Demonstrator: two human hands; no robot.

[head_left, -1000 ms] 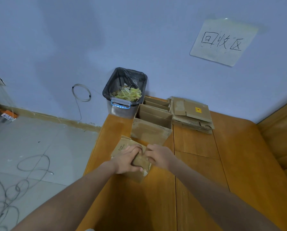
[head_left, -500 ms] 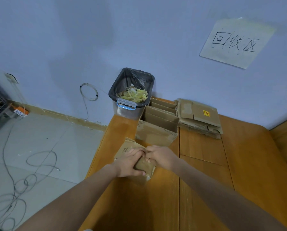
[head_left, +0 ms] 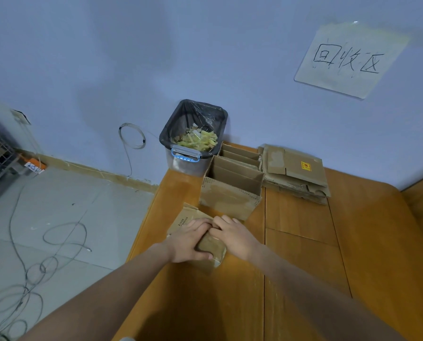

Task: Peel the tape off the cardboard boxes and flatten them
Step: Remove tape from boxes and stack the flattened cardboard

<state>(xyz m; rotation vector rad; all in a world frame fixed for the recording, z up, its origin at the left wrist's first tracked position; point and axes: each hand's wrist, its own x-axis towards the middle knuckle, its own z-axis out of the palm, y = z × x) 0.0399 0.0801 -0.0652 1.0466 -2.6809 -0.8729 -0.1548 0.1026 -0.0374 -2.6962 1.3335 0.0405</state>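
A small brown cardboard box (head_left: 211, 247) lies on the wooden table (head_left: 299, 242) near its left edge. My left hand (head_left: 189, 241) wraps over its left side with the thumb along the near face. My right hand (head_left: 232, 236) presses on its top right, fingertips meeting the left hand's over the box top. The top seam is hidden under my fingers, so any tape there cannot be seen. Just behind stand two open-topped cardboard boxes (head_left: 232, 190), one behind the other. A stack of flattened cardboard (head_left: 295, 172) lies at the back right.
A bin (head_left: 193, 141) lined with a black bag holds yellowish tape scraps at the table's far left corner. A paper sign (head_left: 348, 60) hangs on the blue wall. Cables (head_left: 45, 254) lie looped on the tiled floor to the left.
Both hands stay pressed on the small box in nearly the same hold. The camera has shifted a little, so the scene sits slightly further right in the frame.
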